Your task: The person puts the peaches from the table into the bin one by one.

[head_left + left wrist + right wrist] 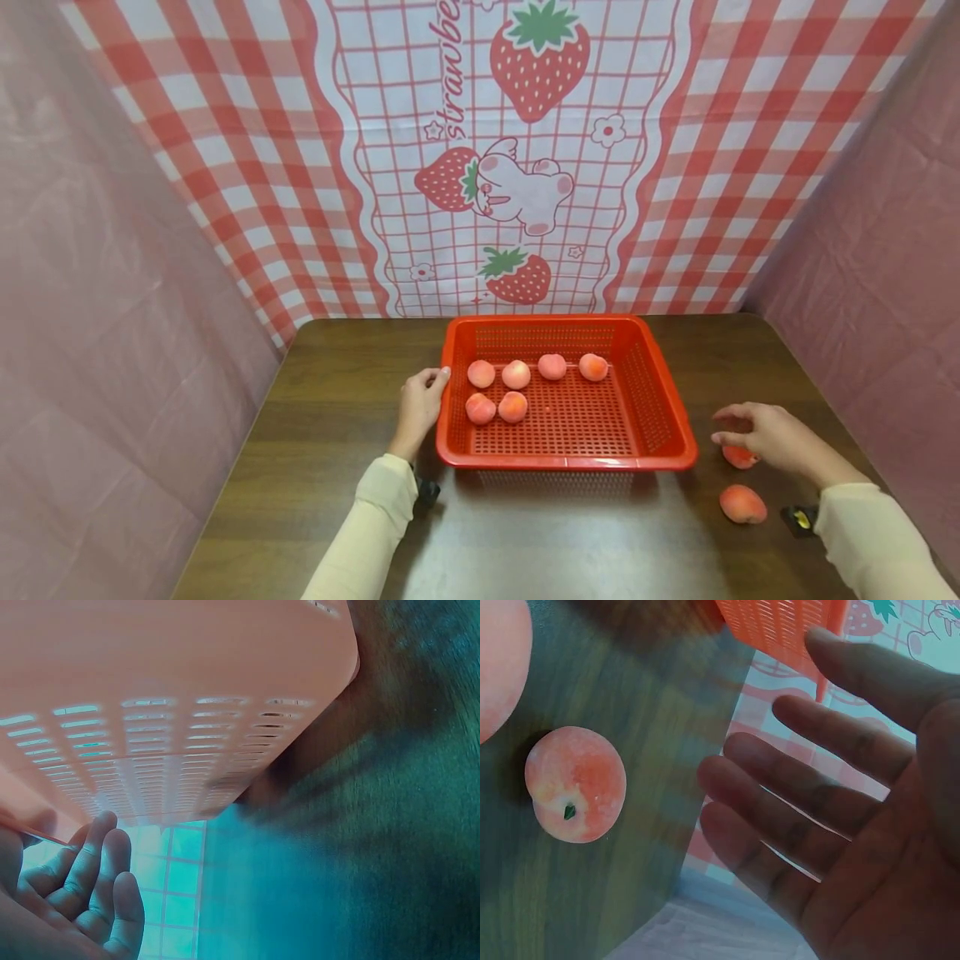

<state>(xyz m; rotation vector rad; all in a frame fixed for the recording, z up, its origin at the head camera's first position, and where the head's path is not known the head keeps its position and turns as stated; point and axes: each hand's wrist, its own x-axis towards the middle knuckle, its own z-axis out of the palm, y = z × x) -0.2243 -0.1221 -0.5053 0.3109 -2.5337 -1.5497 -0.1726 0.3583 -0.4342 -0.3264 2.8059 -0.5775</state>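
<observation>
A red plastic basket point(652, 400) sits on the dark wooden table point(337, 467), its long side running left to right across the person's front, its open top up. Six peaches lie inside, all toward the left and far part of its floor: four in a row along the back, namely a back-left peach point(481, 373), a second peach point(516, 374), a third peach point(552, 366) and a fourth peach point(593, 367), and two in front of them, a front-left peach point(480, 408) and a front-right peach point(513, 407). The right half of the basket floor is bare mesh.

The left hand point(420, 404) rests against the basket's left rim, its fingers curled at the edge; from the left wrist view the fingers point(90, 877) look loosely bent just beside the slotted wall, and I can't be sure they actually clasp it.

To the right of the basket, on the table, the right hand point(765, 433) hovers with fingers spread and relaxed, holding nothing. Just under its fingertips lies a peach point(738, 457), partly hidden by the hand. A nearer peach point(742, 504) lies apart from it, closer to the person. The right wrist view shows one of these, roundish with its stem dimple facing the camera, well clear of the open fingers point(825, 802).
</observation>
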